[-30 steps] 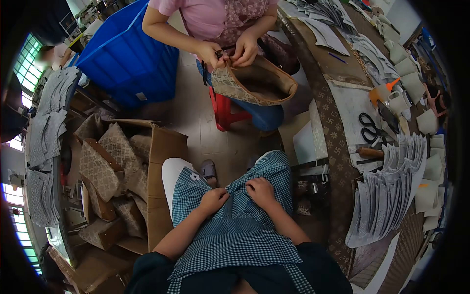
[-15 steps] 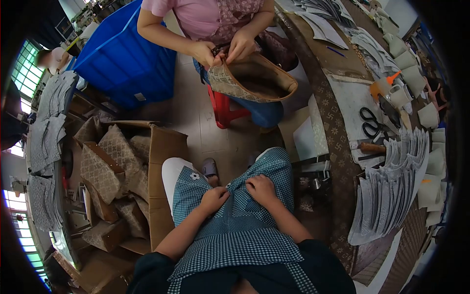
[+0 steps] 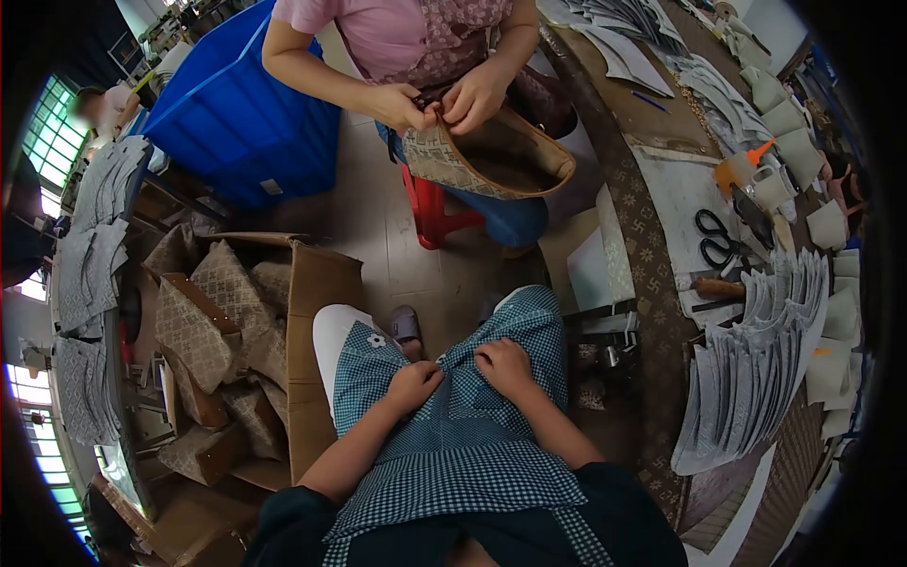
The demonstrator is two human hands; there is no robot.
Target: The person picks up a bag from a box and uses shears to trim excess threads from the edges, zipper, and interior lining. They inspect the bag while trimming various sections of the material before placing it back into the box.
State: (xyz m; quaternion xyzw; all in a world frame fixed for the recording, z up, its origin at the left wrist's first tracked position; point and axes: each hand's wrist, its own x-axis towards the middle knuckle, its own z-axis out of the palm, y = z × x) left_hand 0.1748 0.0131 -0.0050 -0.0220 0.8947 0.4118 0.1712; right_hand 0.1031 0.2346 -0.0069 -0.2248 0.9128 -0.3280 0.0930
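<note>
My left hand (image 3: pixel 414 386) rests on the checked apron (image 3: pixel 453 472) over my lap, its fingers curled against the cloth. Close by on the right, my right hand (image 3: pixel 504 367) lies on the same apron, fingers bent; whether either hand pinches the fabric is hidden. Facing me, a co-worker (image 3: pixel 397 42) in pink sits on a red stool (image 3: pixel 427 213). Both of the co-worker's hands hold the edge of a patterned tan bag (image 3: pixel 444 163) with a brown rim, its opening toward me.
A cardboard box (image 3: pixel 321 331) of patterned pieces (image 3: pixel 203 340) stands at my left, behind it a blue bin (image 3: pixel 250 113). On the right-hand table lie black scissors (image 3: pixel 718 241), an orange-tipped bottle (image 3: pixel 737 170) and stacked grey pieces (image 3: pixel 742 387). Another person (image 3: pixel 118 104) is far left.
The co-worker's hands have shifted slightly along the bag's edge, and the bag has moved a little. The person at far left has moved slightly. My hands have stayed in place.
</note>
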